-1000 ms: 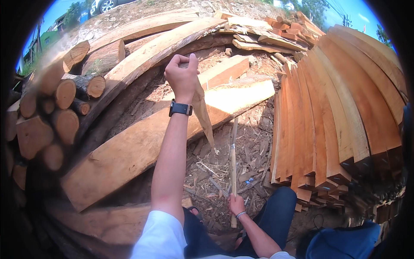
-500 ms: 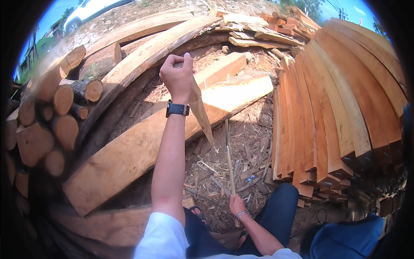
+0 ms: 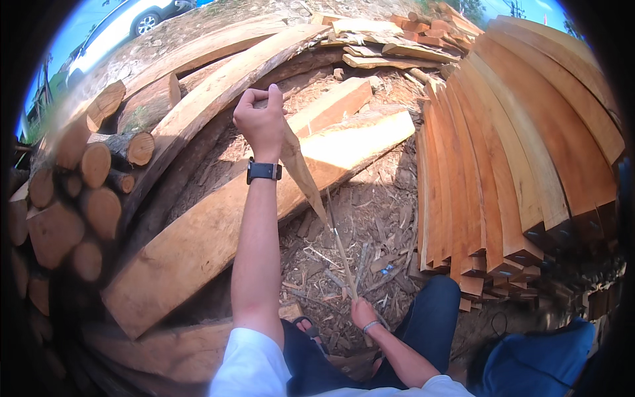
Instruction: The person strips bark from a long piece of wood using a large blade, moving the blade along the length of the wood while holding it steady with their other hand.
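Raised in front of me, my left hand (image 3: 259,124) is closed round the upper end of a thin, tapering strip of wood (image 3: 301,173). The strip slants down to a point on the right of my wrist, which wears a dark watch (image 3: 264,170). Low near my knee, my right hand (image 3: 364,313) grips a slender wooden stick (image 3: 344,259) that leans up and away to the left. The stick's far part crosses the strip's pointed tip in the view; I cannot tell whether they touch. A large squared timber (image 3: 192,257) lies slantwise behind my left forearm.
A tall stack of sawn planks (image 3: 493,145) stands on the right, and cut logs (image 3: 101,210) are piled on the left. Bark and chips (image 3: 380,215) cover the ground. A blue cloth-like object (image 3: 536,360) sits lower right; a white car (image 3: 116,36) is beyond.
The stick in my right hand has tilted left, its far end now at the strip's tip. My left hand and the strip appear slightly farther left. The whole view has shifted a little.
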{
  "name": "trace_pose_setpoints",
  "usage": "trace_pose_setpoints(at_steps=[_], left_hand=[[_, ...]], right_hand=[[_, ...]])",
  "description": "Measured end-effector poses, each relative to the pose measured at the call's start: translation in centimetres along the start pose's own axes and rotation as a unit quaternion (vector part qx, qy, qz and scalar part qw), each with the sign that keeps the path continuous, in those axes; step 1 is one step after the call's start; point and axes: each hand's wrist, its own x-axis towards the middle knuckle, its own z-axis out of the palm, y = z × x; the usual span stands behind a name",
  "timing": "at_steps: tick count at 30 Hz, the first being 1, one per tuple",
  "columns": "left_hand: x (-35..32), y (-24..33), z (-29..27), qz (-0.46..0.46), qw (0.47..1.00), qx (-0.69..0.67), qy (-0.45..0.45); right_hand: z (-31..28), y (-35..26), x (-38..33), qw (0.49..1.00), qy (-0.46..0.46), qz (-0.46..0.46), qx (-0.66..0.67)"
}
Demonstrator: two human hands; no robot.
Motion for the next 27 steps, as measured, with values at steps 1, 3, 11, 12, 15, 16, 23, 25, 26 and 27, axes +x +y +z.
trace_pose_setpoints(at_steps=[1, 3, 11, 12, 15, 16, 23, 25, 26, 27], left_hand=[[0.0, 0.1, 0.2, 0.003, 1.000, 0.003, 0.006], [-0.2, 0.2, 0.5, 0.004, 0.999, 0.017, 0.028], [0.2, -1.0, 0.6, 0.062, 0.988, 0.108, 0.086], [0.3, -1.1, 0.5, 0.064, 0.988, 0.108, 0.085], [0.3, -0.9, 0.4, 0.041, 0.997, 0.047, 0.041], [0.2, -0.7, 0.4, 0.031, 0.999, 0.025, 0.030], [0.2, -0.3, 0.1, 0.010, 1.000, -0.004, -0.007], [0.1, -0.2, 0.3, 0.021, 0.998, 0.046, 0.026], [0.0, -0.2, 0.4, 0.037, 0.993, 0.094, 0.058], [-0.1, 0.0, 0.5, 0.054, 0.985, 0.141, 0.089]], right_hand=[[0.3, 0.7, 0.0, 1.000, -0.017, -0.009, -0.008], [0.6, 1.6, 0.1, 0.999, -0.030, 0.008, -0.010], [1.8, 2.1, 0.1, 0.999, -0.030, -0.002, 0.018], [1.1, 1.4, 0.0, 0.997, -0.056, 0.017, 0.054], [0.9, 0.9, 0.0, 0.977, -0.110, 0.044, 0.179], [0.8, 1.1, 0.0, 0.966, -0.123, 0.049, 0.222], [-2.1, -0.4, 0.2, 0.802, -0.216, 0.088, 0.551], [-2.2, -0.5, 0.4, 0.861, -0.140, 0.026, 0.489], [-1.9, -0.2, 0.6, 0.896, -0.096, 0.010, 0.434], [-1.3, 0.3, 0.8, 0.925, -0.051, -0.007, 0.377]])
